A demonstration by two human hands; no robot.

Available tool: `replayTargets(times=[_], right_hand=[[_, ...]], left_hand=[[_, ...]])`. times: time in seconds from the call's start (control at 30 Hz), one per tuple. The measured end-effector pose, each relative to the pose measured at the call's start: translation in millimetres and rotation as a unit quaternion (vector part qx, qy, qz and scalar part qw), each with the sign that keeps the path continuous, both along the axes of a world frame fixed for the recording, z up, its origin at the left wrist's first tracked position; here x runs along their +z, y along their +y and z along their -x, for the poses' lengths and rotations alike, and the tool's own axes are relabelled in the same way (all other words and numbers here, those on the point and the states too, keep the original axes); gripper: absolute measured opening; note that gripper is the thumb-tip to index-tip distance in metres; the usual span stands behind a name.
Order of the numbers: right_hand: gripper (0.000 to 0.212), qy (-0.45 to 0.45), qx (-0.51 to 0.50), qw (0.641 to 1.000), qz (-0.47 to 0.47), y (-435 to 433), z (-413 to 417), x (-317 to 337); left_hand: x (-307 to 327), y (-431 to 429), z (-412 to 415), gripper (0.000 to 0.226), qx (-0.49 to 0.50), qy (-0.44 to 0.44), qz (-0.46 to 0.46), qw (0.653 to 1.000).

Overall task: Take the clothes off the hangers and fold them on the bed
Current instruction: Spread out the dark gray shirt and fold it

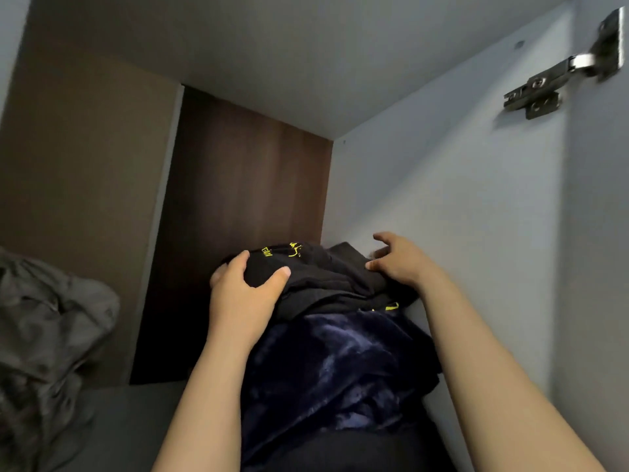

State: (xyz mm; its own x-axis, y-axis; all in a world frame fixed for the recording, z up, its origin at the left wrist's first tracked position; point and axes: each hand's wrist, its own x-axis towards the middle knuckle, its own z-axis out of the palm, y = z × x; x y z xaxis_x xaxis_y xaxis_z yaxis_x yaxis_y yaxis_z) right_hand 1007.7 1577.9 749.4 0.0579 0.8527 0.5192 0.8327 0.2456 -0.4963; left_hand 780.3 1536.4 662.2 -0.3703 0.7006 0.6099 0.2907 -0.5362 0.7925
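Wardrobe compartment, interior, seen from below and in front; all positions are given from the black garment [326, 277]. Pale side wall [442, 199]: directly right of the garment, whose far right edge lies against it. Pale top panel [272, 46]: well above. Dark brown back panel [245, 185]: behind and above, with a lighter tan panel [85, 148] further left. Grey shelf floor [129, 420]: below and to the left. Grey crumpled fabric bundle [51, 318]: well to the left, resting on the shelf floor. Navy plush fabric [333, 362]: directly beneath the garment, touching it and carrying it. Black garment itself: bunched, with yellow lettering on its upper face and a yellow patch at its lower right edge; it is the top layer of the pile by the side wall. Left hand [238, 287]: at the garment's left end, fingers wrapped over the far side and thumb pressed on the near side, gripping the cloth. Right hand [401, 260]: on the garment's right part, fingers spread and released, thumb tip touching the fabric. Metal door hinge [558, 73]: far above and to the right, fixed to the side wall.
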Motion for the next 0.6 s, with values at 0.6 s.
replayTargets(times=[0.6], right_hand=[[0.029,0.007,0.038,0.999,-0.026,2.7,-0.8,-56.7]], left_hand=[[-11.4,-8.5,-5.7,0.051,0.006,0.045,0.061,0.997]])
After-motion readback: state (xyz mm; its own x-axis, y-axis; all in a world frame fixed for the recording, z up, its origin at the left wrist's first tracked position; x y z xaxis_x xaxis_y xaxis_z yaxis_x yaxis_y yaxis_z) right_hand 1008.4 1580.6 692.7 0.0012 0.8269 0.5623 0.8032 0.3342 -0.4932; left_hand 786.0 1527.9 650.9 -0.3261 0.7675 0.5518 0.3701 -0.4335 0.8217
